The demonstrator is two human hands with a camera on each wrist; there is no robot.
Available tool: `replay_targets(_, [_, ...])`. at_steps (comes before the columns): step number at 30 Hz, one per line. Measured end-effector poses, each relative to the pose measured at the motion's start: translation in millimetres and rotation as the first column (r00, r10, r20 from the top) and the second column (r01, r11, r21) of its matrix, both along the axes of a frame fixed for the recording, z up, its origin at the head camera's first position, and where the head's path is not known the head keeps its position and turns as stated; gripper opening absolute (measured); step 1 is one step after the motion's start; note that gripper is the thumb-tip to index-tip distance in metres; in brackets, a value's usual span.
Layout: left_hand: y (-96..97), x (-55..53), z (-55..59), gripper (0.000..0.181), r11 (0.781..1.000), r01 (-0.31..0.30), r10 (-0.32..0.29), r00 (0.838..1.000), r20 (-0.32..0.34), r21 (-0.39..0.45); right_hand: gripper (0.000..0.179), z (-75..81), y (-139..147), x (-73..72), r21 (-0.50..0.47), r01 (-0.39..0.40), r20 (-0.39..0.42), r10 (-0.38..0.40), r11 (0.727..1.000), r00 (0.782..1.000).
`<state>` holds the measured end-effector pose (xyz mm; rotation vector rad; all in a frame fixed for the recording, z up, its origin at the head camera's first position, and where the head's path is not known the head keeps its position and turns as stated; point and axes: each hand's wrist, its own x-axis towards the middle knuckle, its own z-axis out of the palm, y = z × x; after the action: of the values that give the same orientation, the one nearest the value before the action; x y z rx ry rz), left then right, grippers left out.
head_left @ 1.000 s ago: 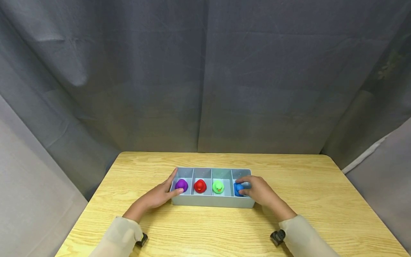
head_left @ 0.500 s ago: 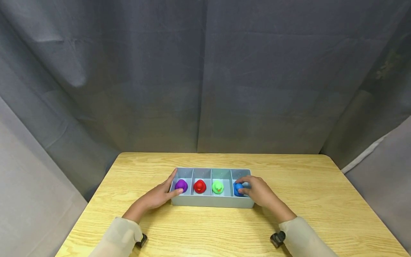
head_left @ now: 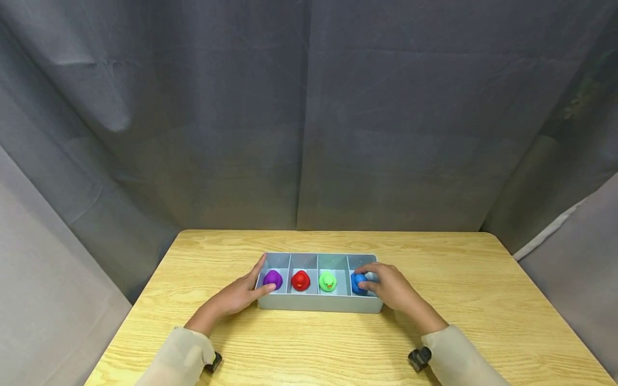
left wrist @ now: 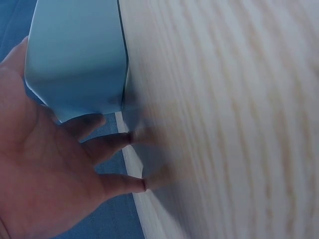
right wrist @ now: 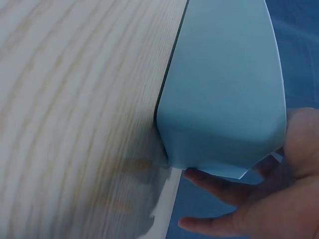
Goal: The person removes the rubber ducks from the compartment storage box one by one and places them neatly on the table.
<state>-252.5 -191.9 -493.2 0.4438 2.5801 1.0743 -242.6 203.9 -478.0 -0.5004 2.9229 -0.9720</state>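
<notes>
A grey divided tray [head_left: 318, 303] sits on the table with a rubber duck in each compartment. From left to right come a purple duck [head_left: 273, 277], a red duck [head_left: 301, 280], a green duck [head_left: 328, 281] and a blue duck [head_left: 358, 282]. My left hand [head_left: 236, 294] rests against the tray's left end, its index finger straight along the end and its thumb extended over the rim beside the purple duck. My right hand [head_left: 392, 287] reaches into the rightmost compartment and pinches the blue duck between thumb and index finger, partly hiding it. Its other fingers lie outside the tray's end wall [right wrist: 219, 89].
The wooden table [head_left: 309, 348] extends around the tray, with its far edge close behind. A dark grey curtain [head_left: 309, 134] hangs beyond that edge. Black wrist cameras [head_left: 419, 358] sit at the sleeve cuffs.
Almost nothing differs. My right hand has shifted very slightly at the blue duck, while the left hand and tray stay in place.
</notes>
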Motion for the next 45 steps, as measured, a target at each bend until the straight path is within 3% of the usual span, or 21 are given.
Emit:
replay_targets(17, [1.8,1.5,3.4,0.089,1.0,-0.003,0.003,1.0,0.001,-0.004,0.027,6.7,8.7,4.1,-0.062,-0.024,-0.058,0.02,0.998,0.998])
replay_targets(45, [1.1,0.8,1.1,0.091,1.0,-0.005,0.005,1.0,-0.01,-0.011,0.03,28.6,21.8,9.8,-0.18,0.003,-0.008,-0.005,0.984,1.0])
